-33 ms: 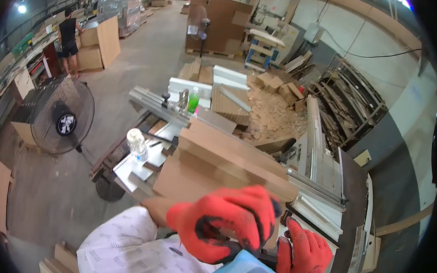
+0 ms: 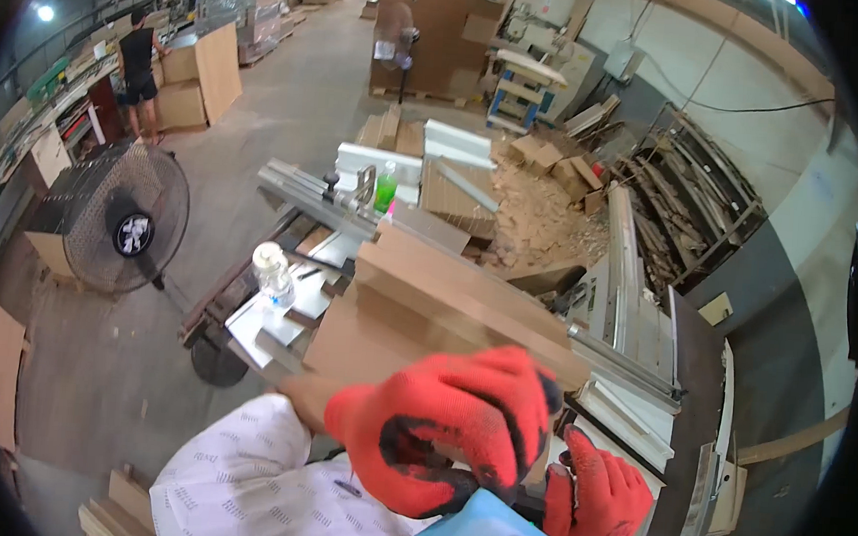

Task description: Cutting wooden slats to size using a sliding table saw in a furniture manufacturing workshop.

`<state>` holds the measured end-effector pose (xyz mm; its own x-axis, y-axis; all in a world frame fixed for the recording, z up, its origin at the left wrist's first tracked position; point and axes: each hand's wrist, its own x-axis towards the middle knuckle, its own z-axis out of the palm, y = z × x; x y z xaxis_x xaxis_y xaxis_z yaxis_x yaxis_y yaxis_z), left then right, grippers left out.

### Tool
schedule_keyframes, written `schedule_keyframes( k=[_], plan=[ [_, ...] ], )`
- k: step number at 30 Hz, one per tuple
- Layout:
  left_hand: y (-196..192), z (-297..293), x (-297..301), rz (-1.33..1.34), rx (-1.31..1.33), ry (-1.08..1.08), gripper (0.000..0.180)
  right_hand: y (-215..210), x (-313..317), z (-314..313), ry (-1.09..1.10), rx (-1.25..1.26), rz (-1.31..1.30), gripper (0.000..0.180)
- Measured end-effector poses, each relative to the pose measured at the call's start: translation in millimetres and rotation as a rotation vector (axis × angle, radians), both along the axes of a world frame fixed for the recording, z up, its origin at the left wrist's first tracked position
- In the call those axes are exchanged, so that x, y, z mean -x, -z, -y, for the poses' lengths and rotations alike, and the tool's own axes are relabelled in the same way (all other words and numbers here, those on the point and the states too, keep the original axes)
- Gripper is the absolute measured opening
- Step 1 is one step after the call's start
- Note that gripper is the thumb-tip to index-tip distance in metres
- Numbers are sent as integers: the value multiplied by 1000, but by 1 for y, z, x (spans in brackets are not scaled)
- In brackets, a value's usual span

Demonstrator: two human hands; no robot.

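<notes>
**Two red-gloved hands on the board stack**

Head view: the left hand (image 2: pixel 454 427) is curled shut over the near edge of a stack of brown boards (image 2: pixel 446 303) lying on the saw counter (image 2: pixel 641 330). The right hand (image 2: pixel 597 494), lower and partly hidden, looks closed, its grip unclear. Nothing has shifted since the earlier frame. A water bottle (image 2: pixel 271 273) stands left; a floor fan (image 2: pixel 122 220) beyond.

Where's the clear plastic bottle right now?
In the head view, the clear plastic bottle stands upright on the saw table's left end, left of the stacked brown boards and right of the floor fan.
</notes>
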<state>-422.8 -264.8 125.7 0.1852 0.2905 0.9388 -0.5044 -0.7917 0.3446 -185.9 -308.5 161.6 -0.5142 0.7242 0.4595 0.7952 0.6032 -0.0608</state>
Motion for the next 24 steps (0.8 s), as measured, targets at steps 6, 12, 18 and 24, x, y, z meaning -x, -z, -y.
schedule_keyframes(
  k=[6,12,18,24],
  plan=[
    [-24,9,8,-79,-12,-108,30,22,-13,-5,-14,51,-50,23],
    [-29,-9,-13,144,-265,-10,39,50,-24,-19,17,79,-219,5],
    [-34,-4,-43,389,-208,56,39,70,-18,-22,-40,230,-122,11],
    [-38,4,-54,400,-106,162,40,3,25,-16,-128,217,82,15]
  ],
)
